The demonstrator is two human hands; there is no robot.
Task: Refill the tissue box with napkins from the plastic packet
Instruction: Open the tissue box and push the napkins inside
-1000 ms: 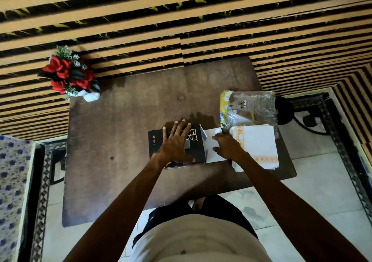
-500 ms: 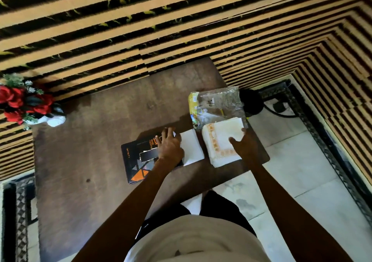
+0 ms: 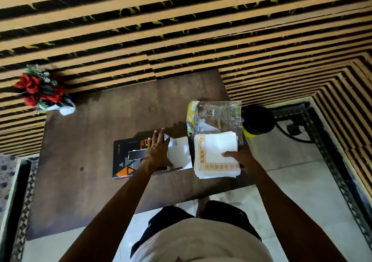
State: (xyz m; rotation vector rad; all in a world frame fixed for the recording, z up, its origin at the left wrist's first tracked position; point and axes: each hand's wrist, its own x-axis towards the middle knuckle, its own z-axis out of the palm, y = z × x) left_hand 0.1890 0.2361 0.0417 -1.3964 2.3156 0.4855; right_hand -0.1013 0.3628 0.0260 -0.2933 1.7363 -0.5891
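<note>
White napkins: soft, light, prone to fanning. Right hand grip pinching stack's near edge; left hand flat, open on tissue box. Support underneath when lifting.

I see bare dark wooden tabletop at frame left; the red flower pot blocks the upper-left corner.

I'm at a dark brown wooden table against a wall of tan and black horizontal slats. Pale tiled floor below, red artificial flowers in a white pot at the far-left corner.
</note>
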